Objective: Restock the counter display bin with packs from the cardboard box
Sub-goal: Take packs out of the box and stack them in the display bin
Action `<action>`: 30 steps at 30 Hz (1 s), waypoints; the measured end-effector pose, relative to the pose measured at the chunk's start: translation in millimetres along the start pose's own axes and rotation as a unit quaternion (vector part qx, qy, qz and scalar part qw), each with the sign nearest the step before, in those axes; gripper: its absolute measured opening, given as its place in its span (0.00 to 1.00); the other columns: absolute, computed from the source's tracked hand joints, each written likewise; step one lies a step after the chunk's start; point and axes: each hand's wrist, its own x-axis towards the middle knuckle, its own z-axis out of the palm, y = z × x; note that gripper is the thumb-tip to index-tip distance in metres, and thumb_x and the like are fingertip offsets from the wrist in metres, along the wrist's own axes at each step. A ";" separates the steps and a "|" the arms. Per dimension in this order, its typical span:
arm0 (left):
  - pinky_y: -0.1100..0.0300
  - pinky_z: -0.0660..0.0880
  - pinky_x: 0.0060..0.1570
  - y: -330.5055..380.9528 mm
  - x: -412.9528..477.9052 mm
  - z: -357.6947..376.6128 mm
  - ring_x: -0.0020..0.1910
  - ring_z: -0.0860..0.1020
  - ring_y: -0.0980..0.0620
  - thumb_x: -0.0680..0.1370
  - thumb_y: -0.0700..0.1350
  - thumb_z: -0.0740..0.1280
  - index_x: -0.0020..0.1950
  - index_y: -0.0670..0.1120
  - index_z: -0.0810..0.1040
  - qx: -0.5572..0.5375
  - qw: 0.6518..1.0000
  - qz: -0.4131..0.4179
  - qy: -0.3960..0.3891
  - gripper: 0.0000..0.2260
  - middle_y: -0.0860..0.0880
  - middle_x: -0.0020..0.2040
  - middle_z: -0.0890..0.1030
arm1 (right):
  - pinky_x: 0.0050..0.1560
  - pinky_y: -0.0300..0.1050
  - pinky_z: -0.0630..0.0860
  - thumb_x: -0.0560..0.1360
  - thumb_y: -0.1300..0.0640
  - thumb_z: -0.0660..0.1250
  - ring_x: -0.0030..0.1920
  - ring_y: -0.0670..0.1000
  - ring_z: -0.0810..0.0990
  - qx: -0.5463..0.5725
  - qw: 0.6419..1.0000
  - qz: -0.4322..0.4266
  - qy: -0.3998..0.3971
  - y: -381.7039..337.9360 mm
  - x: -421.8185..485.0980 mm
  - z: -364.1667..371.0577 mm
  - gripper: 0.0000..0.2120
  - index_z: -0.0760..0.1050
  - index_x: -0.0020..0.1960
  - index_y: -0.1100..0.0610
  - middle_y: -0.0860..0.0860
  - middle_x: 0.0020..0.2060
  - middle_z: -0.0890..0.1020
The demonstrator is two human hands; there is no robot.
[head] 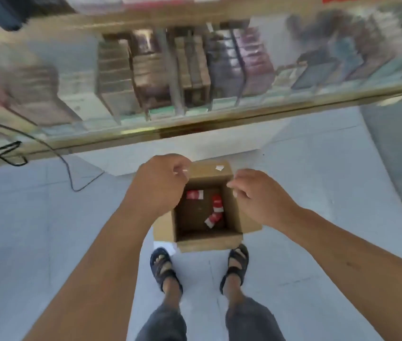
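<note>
An open cardboard box (233, 212) stands on the floor just in front of my feet. Three red-and-white packs lie loose on its dark bottom: one at the far left (194, 194), one at the right (217, 203) and one below that (212, 219). My left hand (160, 185) hovers over the box's far left corner with its fingers loosely curled, and I see nothing in it. My right hand (256, 193) hovers over the right wall, fingers relaxed and holding nothing. The view is blurred by motion.
A glass display counter (195, 126) with a brass edge runs across the top, holding stacked packs (195, 70) in compartments. Black cables (68, 171) trail down onto the pale tiled floor at the left. My sandalled feet (163, 264) stand behind the box.
</note>
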 end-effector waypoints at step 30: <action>0.57 0.78 0.47 -276.5 217.7 330.3 0.50 0.74 0.56 0.80 0.50 0.63 0.69 0.63 0.67 0.168 0.970 -0.121 -0.126 0.18 0.55 0.62 0.74 | 0.71 0.60 0.63 0.81 0.54 0.58 0.73 0.64 0.61 -0.105 0.962 0.038 -0.248 186.8 248.3 514.7 0.22 0.65 0.74 0.56 0.62 0.74 0.61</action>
